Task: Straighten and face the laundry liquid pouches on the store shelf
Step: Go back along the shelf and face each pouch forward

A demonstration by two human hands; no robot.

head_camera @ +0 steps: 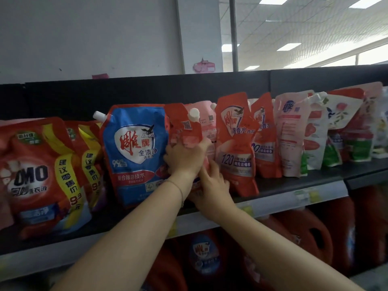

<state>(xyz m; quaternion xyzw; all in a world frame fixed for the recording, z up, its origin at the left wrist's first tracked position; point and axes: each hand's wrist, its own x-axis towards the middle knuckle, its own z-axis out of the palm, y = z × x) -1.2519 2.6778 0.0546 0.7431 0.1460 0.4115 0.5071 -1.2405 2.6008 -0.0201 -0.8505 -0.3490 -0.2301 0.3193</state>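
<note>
Red jugs (pixel 294 224) stand below; pink note (pixel 204 67) on the wall.

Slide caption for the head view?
Left hand grips a crumpled red pouch beside the blue pouch; right hand touches its base.

Black shelf (pixel 327 176) under upright pouches (pixel 134 148)

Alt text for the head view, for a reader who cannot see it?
Both hands work on a crumpled red pouch with a white cap on a store shelf: the left hand grips its middle, the right hand meets its lower part. It stands between a blue pouch and a taller red pouch.
</note>
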